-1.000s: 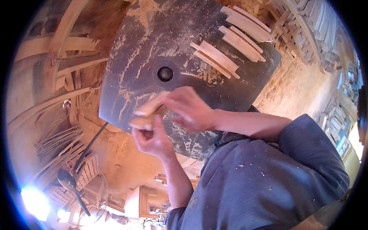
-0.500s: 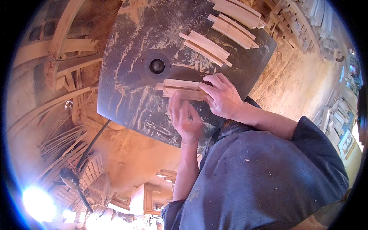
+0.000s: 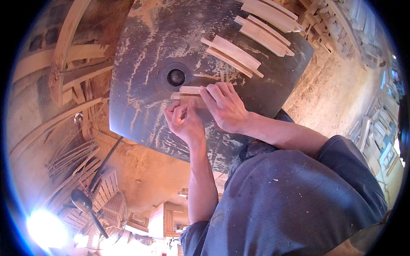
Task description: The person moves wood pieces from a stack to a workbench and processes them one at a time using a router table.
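A short, pale wooden piece with a lengthwise groove [image 3: 190, 90] lies on a dark, dusty machine table [image 3: 141, 109], just nearer to me than the table's round spindle hole [image 3: 176, 77]. My left hand [image 3: 185, 123] is closed, its fingertips pinching the near side of that piece by its left end. From the right, my right hand [image 3: 225, 106] curls its fingers over the other end, which it hides. Farther right on the same table are several similar grooved pieces, the nearest of them a stepped wooden piece [image 3: 232, 56].
Sawdust lines streak the tabletop. A heap of wood offcuts [image 3: 326, 25] lies beyond the far right edge. Curved wooden parts [image 3: 64, 51] stand at the left. A wire-caged fan [image 3: 109, 217] and a bright light [image 3: 45, 228] are at the lower left.
My left hand has moved left and up to the piece's left end. My right hand has slid left over the piece, covering more of it. The view has shifted slightly.
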